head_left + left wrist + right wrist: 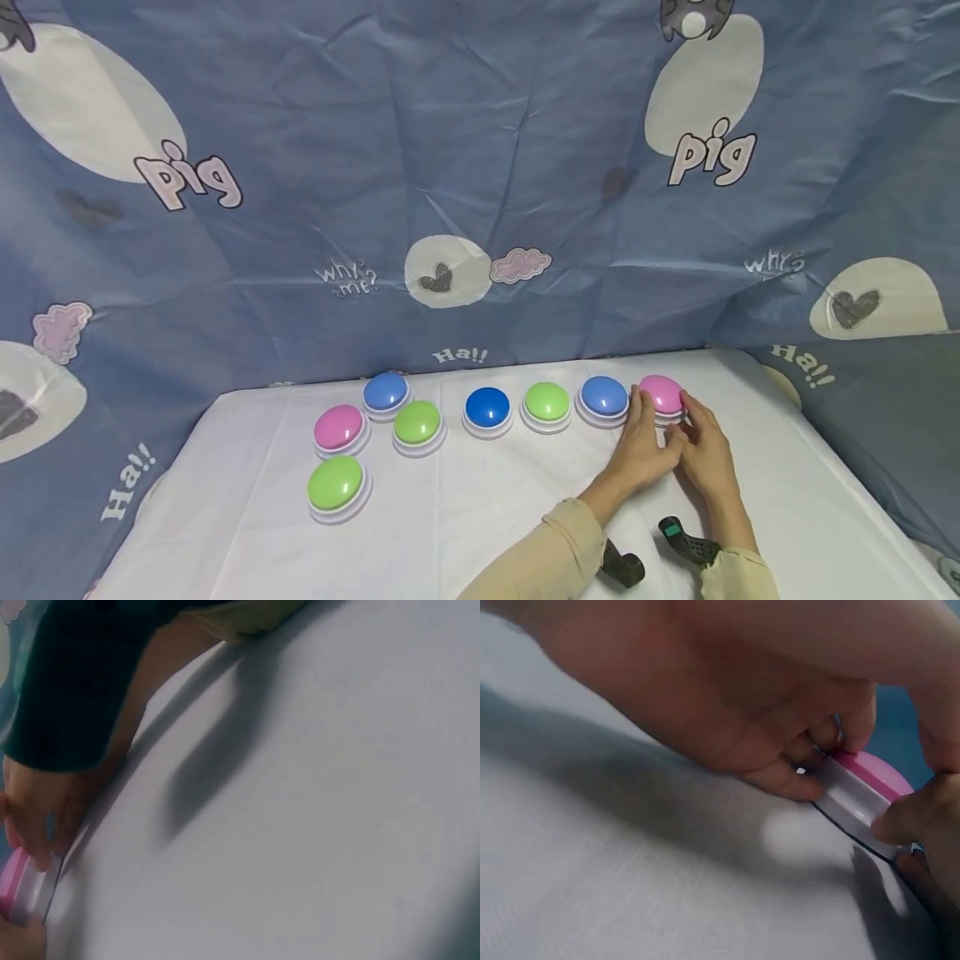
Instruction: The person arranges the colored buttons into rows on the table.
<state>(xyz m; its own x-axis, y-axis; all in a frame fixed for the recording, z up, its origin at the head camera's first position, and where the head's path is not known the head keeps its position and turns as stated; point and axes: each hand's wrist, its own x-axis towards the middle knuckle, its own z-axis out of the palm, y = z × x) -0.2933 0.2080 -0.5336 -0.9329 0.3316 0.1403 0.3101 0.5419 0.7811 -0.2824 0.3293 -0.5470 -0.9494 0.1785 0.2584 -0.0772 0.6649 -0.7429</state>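
Observation:
A pink push button [660, 394] with a white round base sits at the right end of a row on the white-covered table. My left hand [637, 446] holds its left side with curled fingers. Along the right side my right hand [708, 458] grips it, and the thumbs come close together at the front. In the left wrist view, the pink button [10, 883] is partly cut off at the edge. Fingers from both sides pinch the white base of the pink button [870, 774] in the right wrist view.
Left of the hands stand a light blue button [603, 396], a green button [547, 402] and a dark blue button [487, 408]. Farther left is a cluster with another pink button [338, 427], a blue one and two green ones. A patterned blue cloth [480, 183] hangs behind.

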